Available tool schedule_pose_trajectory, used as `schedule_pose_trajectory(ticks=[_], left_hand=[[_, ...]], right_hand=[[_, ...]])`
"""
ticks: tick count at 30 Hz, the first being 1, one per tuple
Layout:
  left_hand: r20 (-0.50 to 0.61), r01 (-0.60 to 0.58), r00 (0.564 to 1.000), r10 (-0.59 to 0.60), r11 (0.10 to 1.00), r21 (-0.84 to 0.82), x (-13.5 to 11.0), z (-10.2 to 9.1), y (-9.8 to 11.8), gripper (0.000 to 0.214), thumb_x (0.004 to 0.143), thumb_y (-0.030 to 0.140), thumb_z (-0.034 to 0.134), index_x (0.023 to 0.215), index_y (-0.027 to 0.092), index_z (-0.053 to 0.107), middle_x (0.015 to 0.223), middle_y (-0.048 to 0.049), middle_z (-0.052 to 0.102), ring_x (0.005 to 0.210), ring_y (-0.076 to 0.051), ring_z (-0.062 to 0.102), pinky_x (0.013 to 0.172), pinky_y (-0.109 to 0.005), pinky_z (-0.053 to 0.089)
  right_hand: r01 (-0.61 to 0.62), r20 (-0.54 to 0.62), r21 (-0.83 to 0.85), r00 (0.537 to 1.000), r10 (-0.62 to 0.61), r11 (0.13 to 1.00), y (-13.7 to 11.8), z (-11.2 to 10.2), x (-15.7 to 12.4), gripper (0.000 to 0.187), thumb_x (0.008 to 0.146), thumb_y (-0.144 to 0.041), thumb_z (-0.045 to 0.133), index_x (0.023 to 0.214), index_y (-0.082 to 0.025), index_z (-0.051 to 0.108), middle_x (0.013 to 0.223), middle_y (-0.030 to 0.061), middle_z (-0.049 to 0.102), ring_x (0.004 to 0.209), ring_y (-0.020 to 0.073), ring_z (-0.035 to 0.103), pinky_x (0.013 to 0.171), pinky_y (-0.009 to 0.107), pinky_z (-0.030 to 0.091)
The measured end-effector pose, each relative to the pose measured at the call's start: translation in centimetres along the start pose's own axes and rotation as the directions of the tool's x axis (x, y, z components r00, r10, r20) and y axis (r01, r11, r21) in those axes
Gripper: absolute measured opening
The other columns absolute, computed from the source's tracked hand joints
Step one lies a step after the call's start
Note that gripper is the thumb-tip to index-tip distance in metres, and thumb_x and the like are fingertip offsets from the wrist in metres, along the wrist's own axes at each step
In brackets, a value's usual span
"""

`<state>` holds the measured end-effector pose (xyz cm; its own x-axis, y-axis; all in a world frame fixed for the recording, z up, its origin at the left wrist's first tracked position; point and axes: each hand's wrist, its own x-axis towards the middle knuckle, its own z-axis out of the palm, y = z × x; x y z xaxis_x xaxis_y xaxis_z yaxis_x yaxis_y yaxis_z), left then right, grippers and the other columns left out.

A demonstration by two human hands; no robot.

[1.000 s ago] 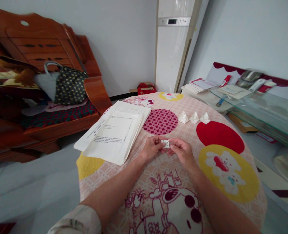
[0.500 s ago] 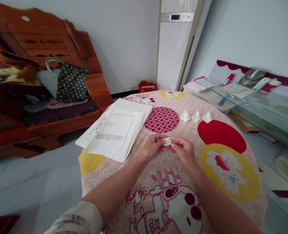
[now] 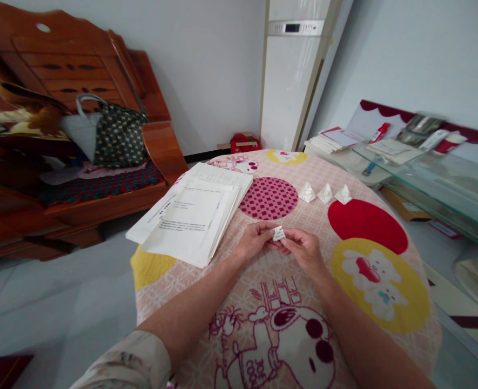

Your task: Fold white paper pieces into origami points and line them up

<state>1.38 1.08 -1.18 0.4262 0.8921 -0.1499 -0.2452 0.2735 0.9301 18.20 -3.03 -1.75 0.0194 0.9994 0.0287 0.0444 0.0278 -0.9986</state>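
Note:
Between my two hands is a small folded piece of printed paper (image 3: 278, 233), held just above the round table. My left hand (image 3: 255, 240) pinches its left side between thumb and fingers. On the other side, my right hand (image 3: 304, 248) grips the right edge, thumb toward me. The fingers hide part of the paper's underside. Beyond my hands, three folded paper pyramids stand in a row: a left one (image 3: 307, 193), a middle one (image 3: 325, 193) and a right one (image 3: 343, 194).
A stack of printed sheets (image 3: 194, 221) lies to the left on the patterned tablecloth (image 3: 271, 281). At the right is a glass shelf (image 3: 445, 178) with papers and a metal bowl (image 3: 425, 123). A wooden sofa (image 3: 157, 156) holding bags stands at the left.
Both hands stay in nearly the same place. The folded paper between the fingers has tilted slightly, and its outline looks a little different. The pyramids and the sheets have not moved.

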Motion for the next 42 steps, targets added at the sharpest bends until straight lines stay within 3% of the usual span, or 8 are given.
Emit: schedule_pose_trajectory(ticks=[6, 10, 13, 25, 42], left_hand=[[0.059, -0.017, 0.998, 0.012, 0.996, 0.082, 0.2, -0.2, -0.3, 0.036, 0.08, 0.043, 0.076, 0.095, 0.011, 0.074, 0.076, -0.0067, 0.072, 0.063, -0.015, 0.068, 0.062, -0.025, 0.055], [0.045, -0.136, 0.991, 0.129, 0.968, 0.211, 0.1, -0.3, -0.2, 0.035, 0.08, 0.041, 0.075, 0.101, 0.012, 0.076, 0.089, -0.0081, 0.074, 0.068, -0.015, 0.065, 0.062, -0.025, 0.052], [0.036, -0.136, 0.991, 0.131, 0.961, 0.242, -0.1, -0.2, 0.1, 0.04, 0.08, 0.039, 0.075, 0.109, 0.012, 0.075, 0.098, -0.0098, 0.075, 0.077, -0.017, 0.066, 0.067, -0.025, 0.052], [0.05, -0.063, 0.997, 0.064, 0.998, -0.023, -0.4, 0.6, 0.3, 0.036, 0.073, 0.034, 0.083, 0.1, 0.012, 0.075, 0.095, -0.009, 0.074, 0.086, -0.018, 0.068, 0.085, -0.032, 0.053], [0.033, -0.012, 0.999, 0.016, 0.992, -0.125, -0.3, 0.7, 0.5, 0.036, 0.068, 0.028, 0.082, 0.097, 0.01, 0.073, 0.092, -0.0091, 0.074, 0.079, -0.018, 0.069, 0.076, -0.031, 0.058]], right_hand=[[-0.053, -0.033, 0.066, 0.998, 0.055, 0.996, 0.0, -0.1, 0.1, 0.028, 0.076, -0.042, 0.076, 0.09, -0.017, 0.076, 0.065, 0.0029, 0.072, 0.052, 0.0164, 0.065, 0.05, 0.027, 0.051], [-0.106, -0.091, 0.191, 0.988, 0.125, 0.976, -0.7, -0.1, 0.0, 0.029, 0.072, -0.044, 0.079, 0.077, -0.017, 0.072, 0.057, 0.0004, 0.066, 0.043, 0.0133, 0.057, 0.041, 0.024, 0.044], [-0.138, -0.086, 0.261, 0.982, 0.166, 0.955, -1.1, 0.0, -0.1, 0.03, 0.071, -0.044, 0.079, 0.066, -0.017, 0.066, 0.052, -0.0013, 0.061, 0.039, 0.0115, 0.052, 0.038, 0.023, 0.04], [-0.227, 0.057, 0.316, 0.974, 0.221, 0.921, -0.9, 0.0, -0.3, 0.034, 0.076, -0.045, 0.073, 0.06, -0.021, 0.056, 0.048, -0.0044, 0.052, 0.038, 0.0109, 0.046, 0.035, 0.023, 0.035], [-0.299, 0.149, 0.321, 0.953, 0.264, 0.898, -1.1, 0.0, -0.3, 0.037, 0.076, -0.049, 0.071, 0.061, -0.022, 0.051, 0.049, -0.0058, 0.045, 0.038, 0.0107, 0.045, 0.036, 0.023, 0.036]])
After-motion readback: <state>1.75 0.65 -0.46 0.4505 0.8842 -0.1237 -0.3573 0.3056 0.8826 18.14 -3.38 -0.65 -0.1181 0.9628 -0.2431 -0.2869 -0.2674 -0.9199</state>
